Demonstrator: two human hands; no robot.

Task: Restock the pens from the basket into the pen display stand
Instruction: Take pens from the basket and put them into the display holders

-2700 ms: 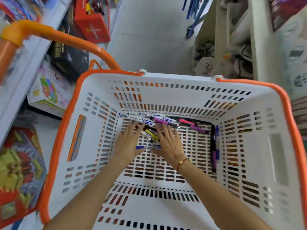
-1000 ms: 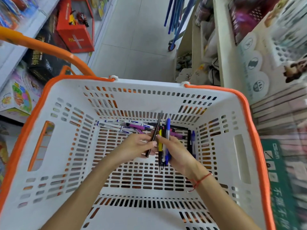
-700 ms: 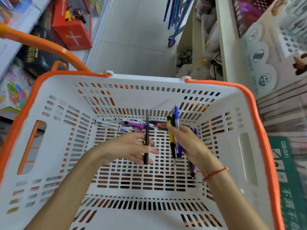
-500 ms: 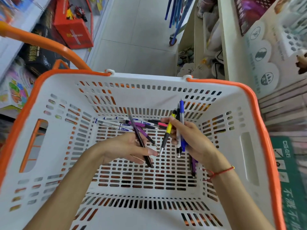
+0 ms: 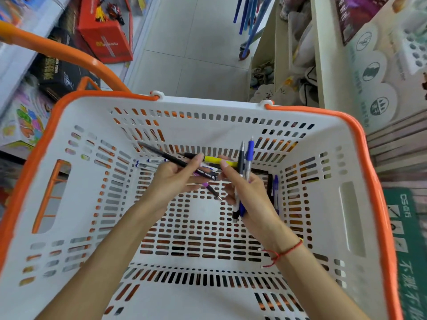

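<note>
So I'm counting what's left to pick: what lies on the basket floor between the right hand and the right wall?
In the head view, two pens, one black and one blue, lie between the right hand and the basket's right wall.

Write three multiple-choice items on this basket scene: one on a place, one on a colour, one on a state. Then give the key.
1. Where are the loose pens lying?
A. on the floor tiles
B. at the far end of the basket bottom
C. on a shelf

2. What colour is the basket's rim?
A. orange
B. green
C. black

3. What is the right hand doing?
A. hanging idle
B. pressing the basket wall
C. gripping several pens

Key: 1 B, they lie by the far wall; 2 A, orange trim rings the top; 3 C, blue and black pens stand in its grip.
</note>
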